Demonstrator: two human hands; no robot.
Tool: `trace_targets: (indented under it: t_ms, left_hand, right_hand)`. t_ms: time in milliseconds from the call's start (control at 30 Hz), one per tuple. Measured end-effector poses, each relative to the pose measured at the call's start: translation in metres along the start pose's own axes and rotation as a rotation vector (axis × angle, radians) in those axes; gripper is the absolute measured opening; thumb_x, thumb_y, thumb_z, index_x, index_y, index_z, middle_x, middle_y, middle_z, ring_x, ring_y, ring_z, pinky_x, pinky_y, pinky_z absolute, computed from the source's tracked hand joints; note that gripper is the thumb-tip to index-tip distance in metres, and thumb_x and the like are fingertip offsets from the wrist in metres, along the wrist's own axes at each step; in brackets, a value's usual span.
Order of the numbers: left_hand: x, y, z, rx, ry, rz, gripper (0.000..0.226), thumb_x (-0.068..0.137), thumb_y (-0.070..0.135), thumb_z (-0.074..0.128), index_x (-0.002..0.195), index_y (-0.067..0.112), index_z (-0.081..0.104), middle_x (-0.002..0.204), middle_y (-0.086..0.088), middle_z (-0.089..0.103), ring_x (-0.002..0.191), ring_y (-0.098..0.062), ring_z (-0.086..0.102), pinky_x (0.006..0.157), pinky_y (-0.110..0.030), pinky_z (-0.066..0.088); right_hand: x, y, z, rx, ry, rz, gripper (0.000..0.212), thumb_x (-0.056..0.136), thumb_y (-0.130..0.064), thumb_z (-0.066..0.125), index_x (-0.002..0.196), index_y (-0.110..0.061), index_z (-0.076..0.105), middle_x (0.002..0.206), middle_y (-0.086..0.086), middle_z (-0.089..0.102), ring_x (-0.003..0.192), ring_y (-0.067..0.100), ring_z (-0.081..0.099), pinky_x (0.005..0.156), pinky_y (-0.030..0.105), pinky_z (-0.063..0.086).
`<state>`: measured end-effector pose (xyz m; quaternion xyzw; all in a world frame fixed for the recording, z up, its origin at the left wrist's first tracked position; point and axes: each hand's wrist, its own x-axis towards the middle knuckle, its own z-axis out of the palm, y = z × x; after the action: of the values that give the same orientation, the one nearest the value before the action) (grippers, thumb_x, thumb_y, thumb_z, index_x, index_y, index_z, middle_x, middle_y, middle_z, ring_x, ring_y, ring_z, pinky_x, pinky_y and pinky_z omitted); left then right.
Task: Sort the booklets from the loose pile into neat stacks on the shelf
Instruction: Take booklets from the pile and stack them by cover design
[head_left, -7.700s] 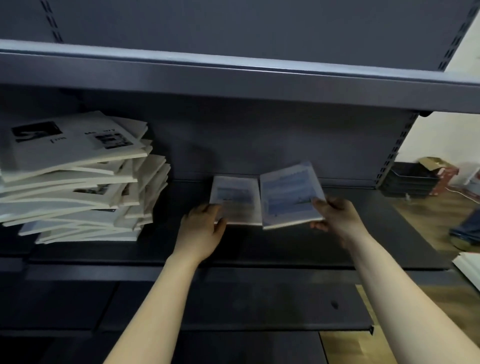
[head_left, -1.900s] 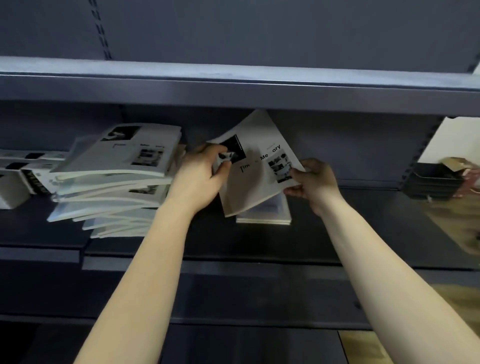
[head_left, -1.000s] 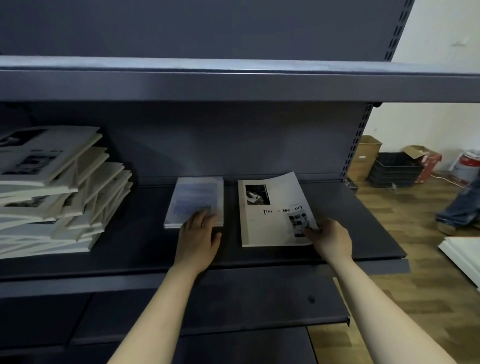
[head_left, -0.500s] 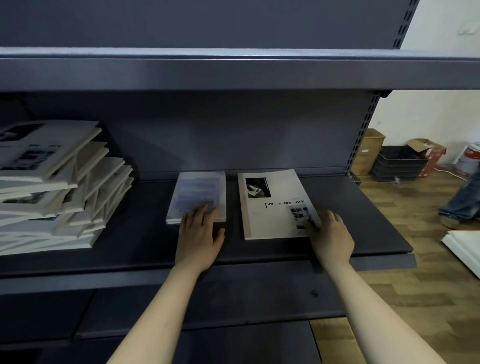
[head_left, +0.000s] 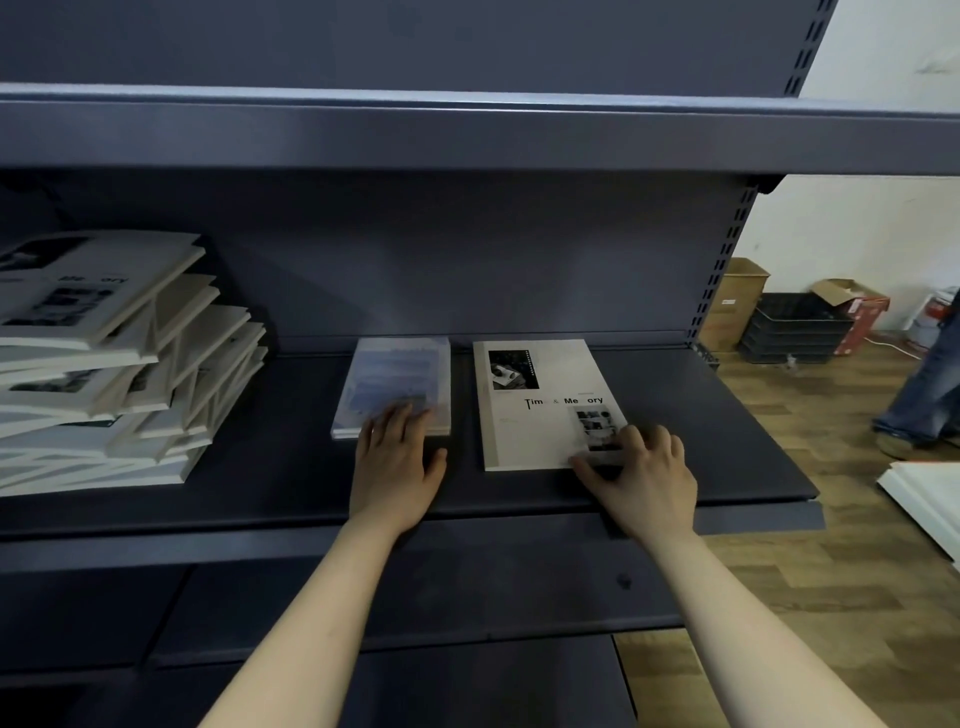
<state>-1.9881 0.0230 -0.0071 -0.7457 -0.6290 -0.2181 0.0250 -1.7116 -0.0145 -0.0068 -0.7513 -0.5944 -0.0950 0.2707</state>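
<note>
A: Status on the shelf (head_left: 727, 431)?

B: Big booklet (head_left: 540, 410) ("Time & Memory" cover) now down flat, just right of the blue stack (head_left: 395, 384), with a narrow gap between. Two seconds back: up in the air, both hands on it.

A: Hands?

B: Left hand (head_left: 395, 462) flat, fingers straight, pressing on the near edge of the blue stack. Gripping nothing. Right hand (head_left: 644, 478) on the near right corner of the big booklet, fingers bent, tips on the cover, thumb along the front edge. Reads as a press or nudge, not a pinch. Nothing held there either.

A: Any shift in the last half second?

B: Barely. Right hand slightly further onto the corner, booklet roughly square to the shelf front. Looks like final alignment.

A: Meaning for the task?

B: Second stack started, one copy so far. The two blue ones, side by side some seconds ago, now one pile. Loose pile (head_left: 104, 364) at the left end of the same shelf, well apart, fanned and askew, many copies left. Same title on its top cover. Early in the job, by the look.

A: Next?

B: Probably release and reach left for another copy. Caution: leaning pile, likely to slide if pulled from the middle.

A: Surroundings?

B: Boxes (head_left: 740, 301), dark crate (head_left: 795, 327), jeans leg (head_left: 930, 384) far right on the floor. Irrelevant.
</note>
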Motion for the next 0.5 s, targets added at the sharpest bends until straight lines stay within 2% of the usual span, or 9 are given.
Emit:
trace_targets:
  t_ms: [100, 267, 500]
  left_hand:
    - [0.000, 0.000, 0.000, -0.001, 0.003, 0.000, 0.053, 0.094, 0.043, 0.043, 0.143, 0.025, 0.032, 0.154, -0.003, 0.028, 0.144, -0.022, 0.018, 0.119, -0.042, 0.010]
    - [0.001, 0.001, 0.001, 0.000, -0.021, -0.009, 0.053, 0.094, 0.044, 0.042, 0.143, 0.026, 0.031, 0.153, -0.003, 0.028, 0.144, -0.022, 0.018, 0.119, -0.043, 0.011]
    - [0.001, 0.003, -0.006, -0.056, -0.042, -0.027, 0.054, 0.095, 0.041, 0.044, 0.144, 0.026, 0.028, 0.154, -0.002, 0.026, 0.144, -0.020, 0.017, 0.119, -0.044, 0.013]
  right_hand:
    - [0.001, 0.001, 0.001, -0.017, -0.005, -0.016, 0.066, 0.066, -0.075, 0.061, 0.090, -0.013, 0.058, 0.100, 0.008, 0.055, 0.098, 0.032, 0.049, 0.058, 0.037, 0.050]
    - [0.003, 0.004, 0.003, 0.010, 0.008, -0.009, 0.068, 0.063, -0.079, 0.059, 0.086, -0.014, 0.057, 0.097, 0.005, 0.057, 0.098, 0.031, 0.050, 0.056, 0.038, 0.051]
    - [0.012, 0.004, -0.007, 0.053, -0.089, 0.041, 0.069, 0.060, -0.078, 0.064, 0.092, -0.017, 0.063, 0.103, 0.003, 0.053, 0.107, 0.029, 0.045, 0.070, 0.039, 0.051]
